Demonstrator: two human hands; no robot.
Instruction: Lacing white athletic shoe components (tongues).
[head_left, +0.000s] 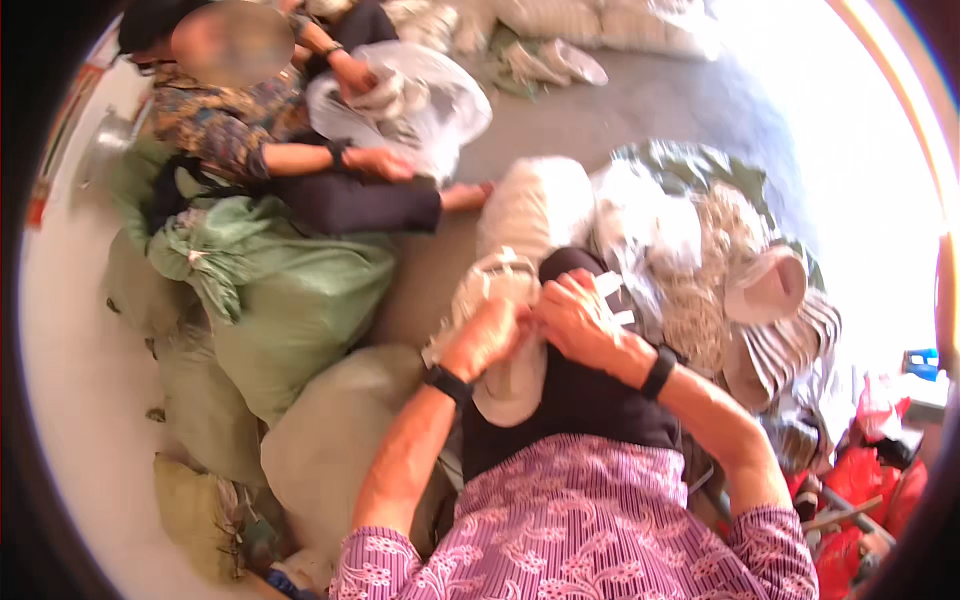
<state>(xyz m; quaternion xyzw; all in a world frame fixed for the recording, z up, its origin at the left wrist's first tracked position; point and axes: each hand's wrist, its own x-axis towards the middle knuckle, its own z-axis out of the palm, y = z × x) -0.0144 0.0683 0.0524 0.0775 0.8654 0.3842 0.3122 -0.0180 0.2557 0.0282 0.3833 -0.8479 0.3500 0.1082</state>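
A pale off-white shoe (510,393) lies across my lap, its rounded end toward me. Loops of white lace or strap show at its far end. My left hand (494,328) is closed on the shoe's upper, with the fingertips turned inward. Close beside it, my right hand (582,316) pinches a white strip (608,285), whose ends stick out past the fingers. The fingertips of both hands nearly meet over the shoe, and what lies right between them is hidden.
Beyond my knee stands a stuffed white bag (537,205). To the right are heaped pale cords (697,320) and stacked shoe pieces (785,345). Green sacks (300,310) fill the left. Another person (225,125) sits far left, reaching into a white plastic bag (450,110). Red bags (855,480) lie lower right.
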